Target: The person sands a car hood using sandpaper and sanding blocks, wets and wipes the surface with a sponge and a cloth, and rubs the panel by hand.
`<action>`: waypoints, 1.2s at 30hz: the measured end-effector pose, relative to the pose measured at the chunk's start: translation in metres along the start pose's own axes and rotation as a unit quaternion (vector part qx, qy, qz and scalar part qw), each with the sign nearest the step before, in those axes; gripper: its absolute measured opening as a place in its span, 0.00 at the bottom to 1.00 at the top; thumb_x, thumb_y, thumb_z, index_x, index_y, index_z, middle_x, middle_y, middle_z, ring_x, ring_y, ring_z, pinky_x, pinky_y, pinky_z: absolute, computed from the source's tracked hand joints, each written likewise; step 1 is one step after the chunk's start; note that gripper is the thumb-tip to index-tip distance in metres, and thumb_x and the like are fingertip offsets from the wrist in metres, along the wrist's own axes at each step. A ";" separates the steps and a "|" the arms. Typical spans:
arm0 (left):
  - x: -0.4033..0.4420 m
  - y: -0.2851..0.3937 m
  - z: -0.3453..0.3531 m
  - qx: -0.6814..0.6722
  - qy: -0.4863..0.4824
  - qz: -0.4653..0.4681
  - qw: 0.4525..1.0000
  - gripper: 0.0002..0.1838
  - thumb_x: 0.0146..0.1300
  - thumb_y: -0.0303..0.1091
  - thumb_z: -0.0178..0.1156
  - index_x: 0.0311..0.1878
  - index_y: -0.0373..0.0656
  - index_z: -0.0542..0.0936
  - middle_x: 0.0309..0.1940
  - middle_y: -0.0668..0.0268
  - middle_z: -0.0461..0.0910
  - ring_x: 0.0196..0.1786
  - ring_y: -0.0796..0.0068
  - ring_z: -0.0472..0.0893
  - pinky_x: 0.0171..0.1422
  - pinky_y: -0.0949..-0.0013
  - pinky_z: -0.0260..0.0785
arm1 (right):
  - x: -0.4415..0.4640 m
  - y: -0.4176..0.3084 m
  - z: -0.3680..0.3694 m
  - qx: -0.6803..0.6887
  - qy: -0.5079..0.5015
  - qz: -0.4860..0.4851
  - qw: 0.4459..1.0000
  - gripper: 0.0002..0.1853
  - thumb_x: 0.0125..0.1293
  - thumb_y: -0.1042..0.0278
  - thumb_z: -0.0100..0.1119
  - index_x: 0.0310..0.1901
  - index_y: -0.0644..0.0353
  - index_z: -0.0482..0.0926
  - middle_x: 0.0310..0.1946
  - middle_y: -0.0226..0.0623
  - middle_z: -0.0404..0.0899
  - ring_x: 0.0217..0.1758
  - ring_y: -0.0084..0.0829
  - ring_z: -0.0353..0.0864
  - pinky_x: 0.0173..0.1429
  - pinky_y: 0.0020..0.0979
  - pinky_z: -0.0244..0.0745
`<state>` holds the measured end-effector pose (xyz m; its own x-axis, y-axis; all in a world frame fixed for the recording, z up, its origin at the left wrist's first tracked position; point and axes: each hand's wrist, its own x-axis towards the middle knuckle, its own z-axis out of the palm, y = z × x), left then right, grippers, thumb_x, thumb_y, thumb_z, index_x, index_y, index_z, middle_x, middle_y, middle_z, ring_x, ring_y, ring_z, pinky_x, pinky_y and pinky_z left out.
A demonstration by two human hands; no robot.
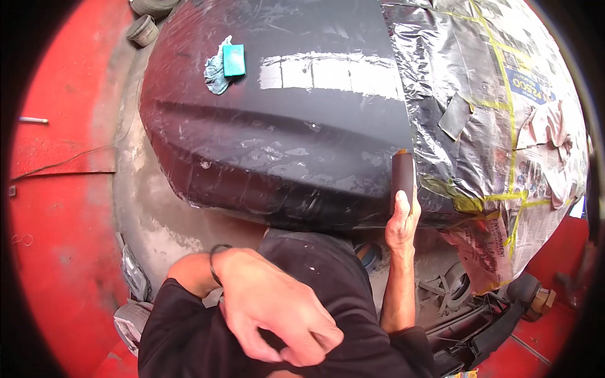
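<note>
Right hand [403, 222]: gripping a dark sanding block [401, 175], thumb against its face, fingers mostly hidden. Block projects forward from the hand, over the edge of the dark car hood [296, 110]; contact with the hood cannot be told. Left hand [277, 309]: fingers curled, before the torso; cannot tell whether they pinch anything. Well ahead-left of the right hand: teal sponge [234, 60] on a crumpled cloth [217, 75]. Ahead-right: masking film [435, 47].
</note>
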<state>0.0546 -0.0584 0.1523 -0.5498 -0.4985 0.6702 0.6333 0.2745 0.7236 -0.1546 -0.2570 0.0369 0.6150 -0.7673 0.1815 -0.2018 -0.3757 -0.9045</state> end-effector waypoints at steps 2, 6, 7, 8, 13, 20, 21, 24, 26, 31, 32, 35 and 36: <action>0.007 -0.004 0.006 0.017 0.012 -0.021 1.000 0.07 0.73 0.22 0.60 0.40 0.38 0.70 0.35 0.55 0.73 0.40 0.50 0.78 0.42 0.51 0.71 | -0.001 0.005 0.005 0.022 -0.008 0.001 1.000 0.39 0.89 0.53 0.48 0.88 0.76 0.61 0.92 0.60 0.58 0.96 0.51 0.58 0.95 0.46 0.54; 0.038 -0.016 0.028 0.053 0.098 0.040 0.993 0.04 0.75 0.19 0.59 0.44 0.33 0.73 0.32 0.55 0.70 0.32 0.49 0.79 0.38 0.51 0.70 | 0.003 0.003 0.022 0.007 -0.033 -0.012 0.999 0.38 0.90 0.52 0.48 0.87 0.75 0.64 0.92 0.61 0.59 0.96 0.53 0.57 0.95 0.48 0.53; 0.042 -0.022 0.036 0.056 0.122 0.038 0.990 0.08 0.76 0.21 0.61 0.55 0.35 0.78 0.38 0.52 0.77 0.38 0.48 0.82 0.42 0.51 0.73 | 0.004 0.000 0.026 -0.018 -0.039 -0.018 0.999 0.37 0.90 0.53 0.48 0.87 0.75 0.65 0.91 0.59 0.60 0.96 0.54 0.57 0.95 0.48 0.53; 0.045 -0.028 0.044 0.058 0.146 0.036 0.987 0.16 0.77 0.23 0.62 0.65 0.37 0.84 0.45 0.49 0.83 0.44 0.47 0.85 0.45 0.50 0.76 | 0.005 -0.004 0.029 -0.044 -0.045 -0.024 0.998 0.36 0.90 0.53 0.48 0.87 0.74 0.66 0.91 0.58 0.62 0.96 0.55 0.57 0.95 0.49 0.53; 0.028 0.003 0.049 -0.034 0.512 0.105 0.852 0.03 0.77 0.19 0.54 0.48 0.34 0.77 0.39 0.49 0.86 0.33 0.55 0.86 0.39 0.57 0.78 | 0.050 -0.015 0.038 -0.162 -0.042 -0.156 0.973 0.31 0.92 0.59 0.44 0.87 0.66 0.70 0.87 0.50 0.72 0.95 0.57 0.58 0.95 0.53 0.53; 0.035 0.061 0.077 -0.353 0.609 0.201 0.682 0.05 0.83 0.29 0.61 0.51 0.37 0.79 0.47 0.62 0.87 0.45 0.79 0.83 0.56 0.70 0.73 | 0.054 0.008 0.066 -0.178 -0.037 -0.112 0.977 0.29 0.91 0.61 0.49 0.85 0.65 0.71 0.87 0.47 0.71 0.95 0.58 0.59 0.95 0.56 0.51; 0.034 0.061 0.079 -0.310 0.627 0.173 0.693 0.06 0.83 0.29 0.62 0.52 0.37 0.79 0.47 0.62 0.88 0.46 0.78 0.84 0.57 0.70 0.73 | 0.056 0.008 0.070 -0.253 -0.055 -0.161 0.953 0.29 0.91 0.63 0.49 0.85 0.65 0.71 0.86 0.47 0.72 0.94 0.59 0.59 0.95 0.57 0.51; 0.033 0.058 0.083 -0.181 0.653 0.084 0.731 0.09 0.83 0.31 0.65 0.56 0.37 0.78 0.45 0.61 0.89 0.46 0.78 0.85 0.58 0.69 0.74 | 0.049 0.005 0.081 -0.260 -0.038 -0.157 0.952 0.29 0.88 0.66 0.51 0.86 0.63 0.70 0.84 0.47 0.75 0.93 0.62 0.61 0.94 0.60 0.52; 0.017 0.030 0.064 -0.124 0.568 0.122 0.804 0.12 0.86 0.34 0.65 0.60 0.36 0.78 0.43 0.61 0.89 0.46 0.76 0.86 0.58 0.67 0.76 | 0.048 -0.005 0.075 -0.324 -0.034 -0.156 0.932 0.31 0.85 0.69 0.54 0.86 0.59 0.70 0.83 0.44 0.75 0.92 0.62 0.62 0.94 0.61 0.53; -0.025 -0.016 0.010 0.169 0.531 -0.080 0.827 0.28 0.85 0.27 0.58 0.84 0.33 0.71 0.39 0.67 0.87 0.42 0.78 0.84 0.56 0.68 0.80 | 0.055 0.007 0.064 -0.478 -0.021 -0.142 0.867 0.36 0.82 0.65 0.59 0.89 0.55 0.66 0.88 0.41 0.70 0.95 0.62 0.55 0.92 0.74 0.49; -0.034 -0.027 -0.002 0.229 0.551 -0.154 0.787 0.31 0.84 0.25 0.59 0.88 0.37 0.69 0.38 0.69 0.84 0.41 0.81 0.82 0.54 0.71 0.79 | 0.056 0.011 0.067 -0.513 -0.024 -0.124 0.849 0.38 0.81 0.60 0.60 0.90 0.54 0.65 0.89 0.39 0.68 0.96 0.63 0.50 0.91 0.80 0.45; -0.048 -0.040 -0.009 0.195 0.549 -0.169 0.795 0.30 0.85 0.27 0.59 0.87 0.39 0.72 0.34 0.70 0.82 0.40 0.81 0.82 0.54 0.70 0.79 | 0.076 0.025 0.086 -0.612 0.000 -0.091 0.786 0.38 0.82 0.57 0.58 0.91 0.46 0.64 0.90 0.32 0.68 0.95 0.66 0.53 0.90 0.83 0.44; -0.046 -0.038 -0.005 0.190 0.535 -0.162 0.807 0.29 0.86 0.28 0.60 0.86 0.39 0.73 0.34 0.70 0.81 0.40 0.81 0.82 0.54 0.69 0.79 | 0.085 0.029 0.103 -0.613 0.013 -0.058 0.788 0.37 0.82 0.56 0.59 0.90 0.43 0.67 0.90 0.29 0.69 0.94 0.65 0.56 0.89 0.86 0.41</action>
<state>0.0586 -0.0503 0.0929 0.2606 -0.9638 0.0562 0.2256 0.1174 0.9671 -0.0295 -0.2796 -0.0140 0.6707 -0.6954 0.2580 -0.7399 -0.6513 0.1682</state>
